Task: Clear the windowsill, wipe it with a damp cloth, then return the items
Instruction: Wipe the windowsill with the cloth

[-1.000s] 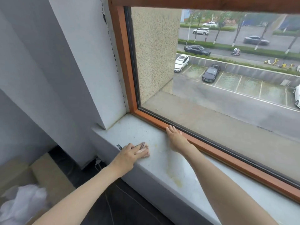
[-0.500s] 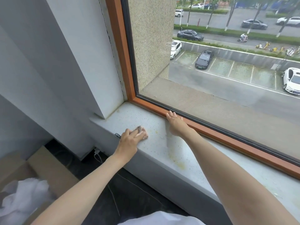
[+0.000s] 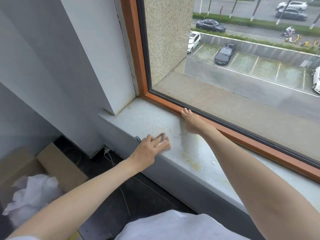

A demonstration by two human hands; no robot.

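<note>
Windowsill point(image 3: 147, 115) runs from the middle of the frame down to the lower right. It's pale speckled stone with yellowish stains point(image 3: 192, 161) and some whitish, wet-looking smears around the centre.

The cloth point(image 3: 158, 136) is on the sill near the front edge, just left of centre, and it's mostly buried under the left hand point(image 3: 149, 149). All you really see is a dark patterned strip poking out past the knuckles and another dark corner at the sill's edge. That hand lies flat on top with the fingers stretched out, pressing down rather than grabbing. The fingertips are a bit blurry.

The right hand point(image 3: 191, 122) is higher up, to the right of the cloth and apart from it. It's relaxed and flat too, palm down on the sill, with the fingertips touching the orange-brown window frame point(image 3: 259, 146). It's not gripping anything.

Lower left there's a cardboard box point(image 3: 57, 163) on the dark floor with crumpled white stuff point(image 3: 32, 193) by it. I can't tell if that's paper or fabric, or whether it's inside the box. A white plug and cable point(image 3: 107, 151) sit at the wall below the sill. Bottom centre is the person's white shirt point(image 3: 173, 226). Upper right, through the glass, is a parking lot with a dark car point(image 3: 225, 53) and a white car point(image 3: 194, 41).
</note>
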